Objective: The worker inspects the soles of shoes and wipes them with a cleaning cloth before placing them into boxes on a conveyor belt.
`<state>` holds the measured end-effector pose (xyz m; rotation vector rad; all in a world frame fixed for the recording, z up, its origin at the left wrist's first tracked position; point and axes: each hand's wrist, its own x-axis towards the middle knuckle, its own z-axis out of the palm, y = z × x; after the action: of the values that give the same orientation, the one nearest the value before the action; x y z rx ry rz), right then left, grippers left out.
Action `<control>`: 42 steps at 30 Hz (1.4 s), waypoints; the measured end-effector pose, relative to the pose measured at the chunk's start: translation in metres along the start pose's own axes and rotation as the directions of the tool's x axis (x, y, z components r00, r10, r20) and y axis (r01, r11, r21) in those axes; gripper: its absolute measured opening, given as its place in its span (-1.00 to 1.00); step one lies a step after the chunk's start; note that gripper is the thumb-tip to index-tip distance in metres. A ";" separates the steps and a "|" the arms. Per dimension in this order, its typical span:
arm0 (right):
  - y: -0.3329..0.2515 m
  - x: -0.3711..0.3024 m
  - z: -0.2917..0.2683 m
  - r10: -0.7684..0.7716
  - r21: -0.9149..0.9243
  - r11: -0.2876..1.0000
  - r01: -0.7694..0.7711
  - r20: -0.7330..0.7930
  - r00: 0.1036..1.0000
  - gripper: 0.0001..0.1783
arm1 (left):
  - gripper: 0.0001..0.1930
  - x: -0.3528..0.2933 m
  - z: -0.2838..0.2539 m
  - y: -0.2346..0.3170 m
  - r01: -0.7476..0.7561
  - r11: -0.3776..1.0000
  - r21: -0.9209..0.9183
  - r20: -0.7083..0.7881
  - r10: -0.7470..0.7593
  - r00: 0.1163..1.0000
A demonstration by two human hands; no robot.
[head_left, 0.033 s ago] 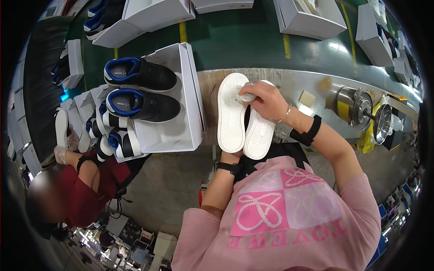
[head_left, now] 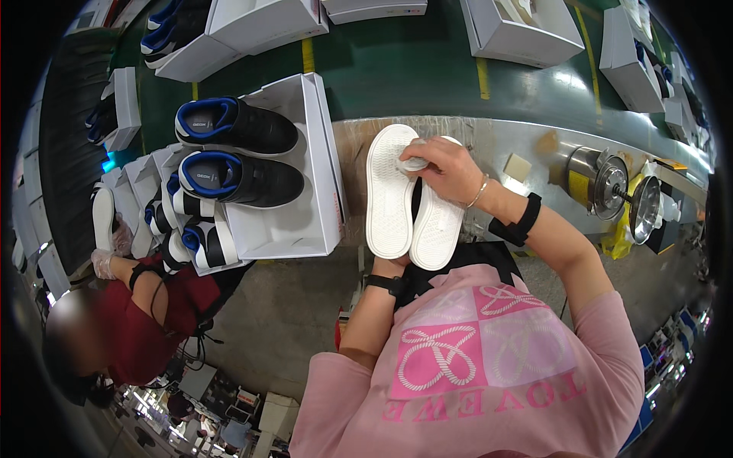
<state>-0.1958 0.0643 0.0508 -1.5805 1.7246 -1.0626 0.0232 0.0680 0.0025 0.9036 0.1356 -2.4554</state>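
Observation:
A pair of shoes is held upside down before me, with the white soles facing up: the left shoe (head_left: 390, 206) and the right shoe (head_left: 437, 229) lie side by side. My left hand (head_left: 389, 267) supports them from beneath at the near end; its fingers are hidden by the soles. My right hand (head_left: 452, 169) pinches a small white wad (head_left: 413, 162), perhaps cloth or tissue. It presses this against the left sole's upper part, while the hand covers part of the right shoe.
An open white shoebox (head_left: 321, 191) with black, blue-lined shoes (head_left: 263, 126) across it stands left. A metal pot-like dispenser (head_left: 592, 177) and a pale block (head_left: 518, 167) are on the right. More boxes sit on the green conveyor (head_left: 397, 76). A co-worker (head_left: 145, 320) sits at left.

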 end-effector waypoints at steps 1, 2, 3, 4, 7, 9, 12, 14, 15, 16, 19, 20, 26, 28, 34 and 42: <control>-0.009 -0.004 0.008 0.003 -0.001 1.000 -0.003 0.004 1.000 -0.52 | -0.46 -0.002 -0.004 0.000 0.002 1.000 -0.005 -0.002 -0.002 1.000; -0.016 -0.009 0.014 -0.071 0.050 0.996 0.072 -0.015 0.997 -0.51 | -0.46 0.000 -0.009 0.003 0.000 1.000 -0.014 0.020 0.000 1.000; -0.024 -0.016 0.019 -0.143 0.099 0.984 0.146 -0.037 0.989 -0.50 | -0.46 -0.005 -0.013 0.001 0.000 1.000 -0.023 0.042 0.001 0.999; -0.045 -0.027 0.015 -0.226 0.134 0.968 0.214 0.081 0.971 -0.50 | -0.46 0.000 -0.017 0.000 -0.002 0.999 -0.036 0.055 0.004 0.998; -0.024 -0.023 0.015 -0.181 0.084 0.981 0.174 0.081 0.980 -0.47 | -0.46 -0.014 -0.032 -0.005 0.017 0.998 -0.064 0.093 -0.011 0.996; 0.006 0.007 0.003 -0.064 0.010 0.998 0.064 -0.062 0.996 -0.57 | -0.46 0.000 -0.035 -0.004 0.017 0.997 -0.080 0.126 -0.007 0.992; 0.020 0.027 0.000 0.121 0.042 0.992 -0.119 -0.050 0.991 -0.65 | -0.46 0.011 -0.042 -0.001 0.028 0.994 -0.103 0.181 -0.009 0.984; 0.014 0.039 -0.001 0.293 0.097 0.953 -0.289 -0.033 0.956 -0.68 | -0.45 0.010 -0.048 -0.002 0.028 0.992 -0.121 0.219 0.000 0.976; 0.015 0.044 -0.001 0.290 0.093 0.954 -0.286 -0.032 0.957 -0.68 | -0.45 0.011 -0.050 -0.003 0.027 0.991 -0.130 0.239 0.005 0.971; 0.020 0.050 -0.001 0.382 0.113 0.920 -0.376 -0.034 0.924 -0.67 | -0.45 0.007 -0.054 -0.003 0.029 0.991 -0.134 0.260 0.007 0.966; 0.034 0.070 0.007 0.449 0.103 0.891 -0.443 -0.052 0.892 -0.67 | -0.45 0.007 -0.059 -0.006 0.032 0.989 -0.145 0.319 0.016 0.948; 0.036 0.074 0.011 0.431 0.073 0.902 -0.426 -0.065 0.900 -0.67 | -0.45 0.008 -0.061 -0.005 0.031 0.988 -0.149 0.337 0.021 0.941; -0.037 0.029 0.040 -0.109 0.081 0.992 0.100 0.113 0.988 -0.58 | -0.45 0.012 -0.062 -0.010 -0.260 0.901 0.349 0.039 0.263 0.964; -0.061 0.014 0.034 -0.280 0.176 0.954 0.241 0.247 0.928 -0.51 | -0.45 0.016 -0.061 -0.009 -0.278 0.878 0.390 0.057 0.278 0.959; -0.017 0.057 0.039 -0.162 0.078 0.985 0.152 0.147 0.976 -0.56 | -0.45 0.011 -0.056 -0.002 -0.329 0.795 0.510 0.116 0.315 0.942; -0.071 -0.008 0.018 -0.569 0.281 0.822 0.496 0.380 0.729 -0.49 | -0.45 -0.024 -0.062 -0.014 -0.379 0.674 0.634 0.195 0.335 0.922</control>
<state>-0.1416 0.0698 0.1001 -2.0803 0.8580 -0.9479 0.0676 0.1066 -0.0308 1.0030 -0.9239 -2.1428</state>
